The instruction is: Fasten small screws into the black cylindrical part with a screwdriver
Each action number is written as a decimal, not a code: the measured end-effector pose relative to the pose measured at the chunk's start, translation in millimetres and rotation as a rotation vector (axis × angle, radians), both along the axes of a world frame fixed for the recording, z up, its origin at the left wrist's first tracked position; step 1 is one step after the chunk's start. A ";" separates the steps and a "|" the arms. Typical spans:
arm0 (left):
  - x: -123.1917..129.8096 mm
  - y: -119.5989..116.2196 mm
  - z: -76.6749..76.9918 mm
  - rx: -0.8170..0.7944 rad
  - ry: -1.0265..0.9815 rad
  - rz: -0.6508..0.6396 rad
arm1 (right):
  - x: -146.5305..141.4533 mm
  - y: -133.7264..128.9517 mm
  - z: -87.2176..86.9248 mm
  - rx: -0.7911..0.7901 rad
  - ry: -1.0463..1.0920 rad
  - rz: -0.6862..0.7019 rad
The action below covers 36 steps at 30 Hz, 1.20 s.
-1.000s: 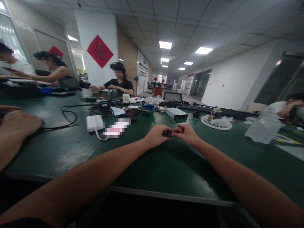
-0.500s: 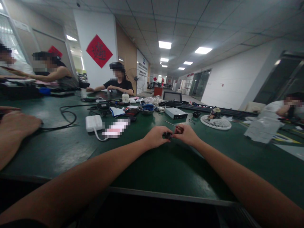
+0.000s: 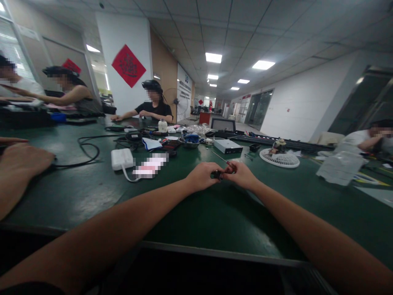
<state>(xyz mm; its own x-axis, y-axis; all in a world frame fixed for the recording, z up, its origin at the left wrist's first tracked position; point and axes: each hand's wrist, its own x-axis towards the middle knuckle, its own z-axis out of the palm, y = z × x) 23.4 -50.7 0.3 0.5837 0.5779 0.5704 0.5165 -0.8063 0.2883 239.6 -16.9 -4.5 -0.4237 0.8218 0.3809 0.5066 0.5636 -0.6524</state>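
Head view: wearer's left hand [image 3: 202, 176] and right hand [image 3: 242, 175], two hands together, nearer than one silver drive [image 3: 227, 146] on green surface [image 3: 196, 221]. Left grasping one small dark part [image 3: 217, 175], also nearer than drive; right gripping one red-handled screwdriver [image 3: 230, 165], seemingly touching part too, detail small. Right of drive: one white fan grille [image 3: 284, 161]. Left: one metal bowl [image 3: 189, 144], one white boxy device [image 3: 122, 159].
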 end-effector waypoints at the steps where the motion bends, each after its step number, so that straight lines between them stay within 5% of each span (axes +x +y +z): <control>1: 0.6 -0.2 0.4 0.000 -0.010 0.012 | 0.4 0.1 0.4 0.009 -0.004 0.004; 5: 2.7 2.3 0.2 -0.003 -0.059 0.118 | 2.0 1.3 2.8 0.018 0.031 0.036; 14: -13.6 21.4 -10.5 -0.148 -0.243 0.498 | 13.0 3.9 14.0 0.182 -0.070 -0.156; 30: -10.2 19.0 -11.6 -0.138 -0.229 0.403 | 9.5 -3.0 16.1 0.155 -0.057 -0.017; 36: -8.1 14.9 -8.4 -0.128 -0.209 0.385 | 11.1 -0.3 17.1 0.156 -0.047 -0.108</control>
